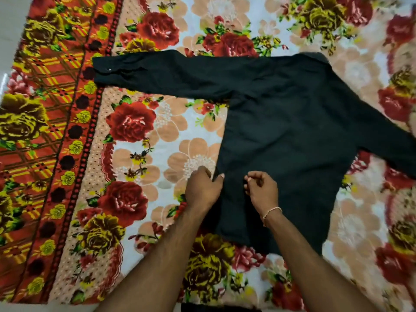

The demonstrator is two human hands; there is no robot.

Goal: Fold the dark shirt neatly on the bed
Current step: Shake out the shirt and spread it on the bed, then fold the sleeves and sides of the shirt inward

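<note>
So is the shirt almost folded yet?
Not yet. The dark shirt already lies spread flat on the floral blanket. The left hand is pinching its side edge; the right hand hovers above it. Both sleeves stick out, so all the folding remains.

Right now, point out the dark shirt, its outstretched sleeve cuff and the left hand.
dark shirt (290, 136): head view, middle of the body panel.
sleeve cuff (105, 69): head view, cuff near its button.
left hand (202, 188): head view, back of the hand.

Bright, even, nearly shadowless light; wide-angle bending and soft blur toward the edges.
</note>
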